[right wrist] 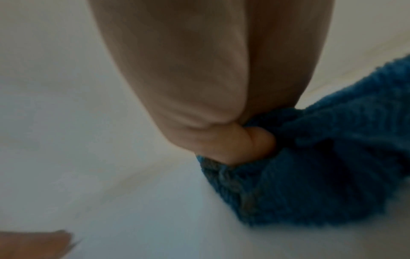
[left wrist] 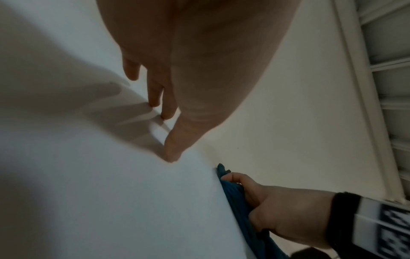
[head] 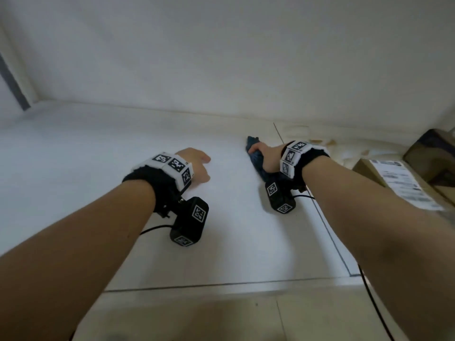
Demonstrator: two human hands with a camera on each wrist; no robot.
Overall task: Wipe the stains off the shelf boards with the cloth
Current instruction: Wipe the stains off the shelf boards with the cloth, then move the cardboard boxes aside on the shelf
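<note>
A dark blue fluffy cloth [head: 256,158] lies bunched on the white shelf board [head: 98,168], close to the back wall. My right hand [head: 267,156] grips the cloth and presses it onto the board; in the right wrist view the thumb digs into the cloth [right wrist: 321,166]. The left wrist view shows the same cloth [left wrist: 235,194] under the right hand [left wrist: 277,210]. My left hand [head: 197,166] rests flat on the board to the left of the cloth, fingers straight and fingertips [left wrist: 170,154] touching the surface. No stain shows plainly on the board.
The white back wall [head: 221,57] rises just behind the cloth. Crumpled cream paper or plastic [head: 332,143] and cardboard boxes [head: 418,173] sit at the right. A seam [head: 330,227] divides the board from the right section. Tiled floor [head: 221,321] lies below the front edge.
</note>
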